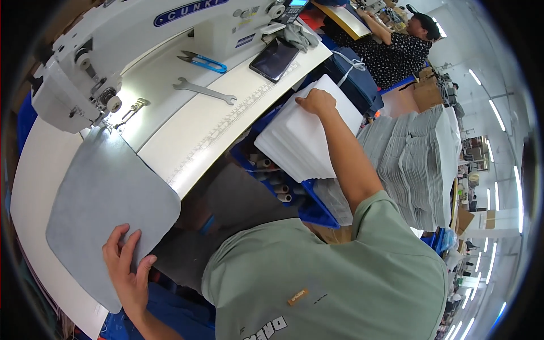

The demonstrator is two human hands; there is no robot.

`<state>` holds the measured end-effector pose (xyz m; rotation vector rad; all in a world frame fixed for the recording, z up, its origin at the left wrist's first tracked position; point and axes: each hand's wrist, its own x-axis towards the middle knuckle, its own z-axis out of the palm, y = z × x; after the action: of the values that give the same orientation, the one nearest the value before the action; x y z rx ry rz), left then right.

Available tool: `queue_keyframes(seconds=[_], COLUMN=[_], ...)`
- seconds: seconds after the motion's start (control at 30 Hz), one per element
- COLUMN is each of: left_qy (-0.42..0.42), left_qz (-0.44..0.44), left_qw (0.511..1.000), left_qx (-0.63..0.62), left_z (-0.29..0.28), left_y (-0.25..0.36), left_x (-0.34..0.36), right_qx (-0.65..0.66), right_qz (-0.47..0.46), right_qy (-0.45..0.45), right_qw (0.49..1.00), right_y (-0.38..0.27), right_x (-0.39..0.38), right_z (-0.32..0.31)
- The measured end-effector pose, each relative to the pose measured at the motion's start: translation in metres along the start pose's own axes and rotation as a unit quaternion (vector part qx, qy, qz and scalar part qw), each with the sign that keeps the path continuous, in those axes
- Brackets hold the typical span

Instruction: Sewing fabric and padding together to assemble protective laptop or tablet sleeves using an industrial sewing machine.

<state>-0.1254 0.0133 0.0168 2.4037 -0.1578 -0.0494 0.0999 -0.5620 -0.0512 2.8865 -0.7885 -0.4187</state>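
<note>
A grey fabric panel (113,195) with rounded corners lies on the white sewing table, its far end under the head of the sewing machine (170,34). My left hand (127,266) rests on the panel's near edge, fingers spread and thumb apart. Out to the right, my right hand (318,103) is at the far edge of a stack of white sheets (300,133). Its fingers are curled and pinch the top sheet there; the fingertips are partly hidden.
On the table lie blue thread snips (204,62), a wrench (204,92) and a phone (274,59). A tall stack of grey pieces (405,164) stands right of the white sheets. Below is a blue bin (314,209) with thread spools. Another person (391,54) sits at the far right.
</note>
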Motion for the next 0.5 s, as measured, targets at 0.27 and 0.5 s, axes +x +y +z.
queue_keyframes(seconds=[0.27,0.5], left_qy=[0.055,0.241], left_qz=[0.006,-0.065], left_qw=[0.996,0.968], left_qx=[0.069,0.012], left_z=[-0.004,-0.063], left_y=[-0.015,-0.033], left_x=[-0.011,0.024], right_qx=[0.033,0.151], right_qz=[0.011,-0.328], right_qy=[0.204,0.557], right_qw=[0.978,0.747], right_y=[0.07,0.036], right_x=[-0.011,-0.231], right_z=[-0.019,-0.049])
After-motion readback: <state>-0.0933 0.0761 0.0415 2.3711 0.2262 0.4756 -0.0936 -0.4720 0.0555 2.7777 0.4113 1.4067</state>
